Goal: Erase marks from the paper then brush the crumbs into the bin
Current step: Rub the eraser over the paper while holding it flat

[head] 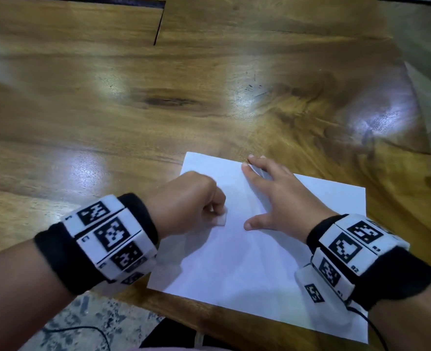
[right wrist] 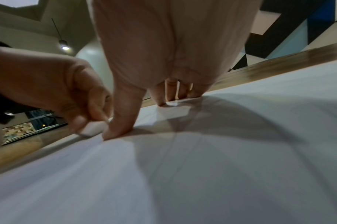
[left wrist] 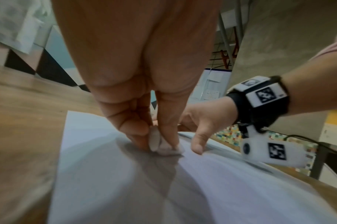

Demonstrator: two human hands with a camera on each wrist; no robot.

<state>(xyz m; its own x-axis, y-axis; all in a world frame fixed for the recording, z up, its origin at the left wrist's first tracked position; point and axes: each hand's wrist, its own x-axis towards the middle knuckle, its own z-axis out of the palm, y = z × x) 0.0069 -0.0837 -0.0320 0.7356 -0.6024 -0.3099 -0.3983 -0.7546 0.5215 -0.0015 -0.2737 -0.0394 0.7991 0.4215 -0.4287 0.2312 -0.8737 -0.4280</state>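
A white sheet of paper (head: 247,262) lies at the near right corner of the wooden table (head: 133,117). My left hand (head: 189,203) is curled and pinches a small white eraser (head: 221,220), whose tip touches the sheet (left wrist: 106,189). In the left wrist view the eraser (left wrist: 164,145) sits between thumb and fingers. My right hand (head: 277,196) lies flat with spread fingers on the paper's far part, thumb (right wrist: 123,118) pressing close to the eraser (right wrist: 93,128). No marks or crumbs can be made out on the paper (right wrist: 202,174). No bin is in view.
The table's near edge (head: 209,323) runs just below the paper, with speckled floor (head: 82,323) and a black cable under it. The table's right edge (head: 417,102) lies close beyond the right hand. A dark seam (head: 158,26) crosses the far tabletop.
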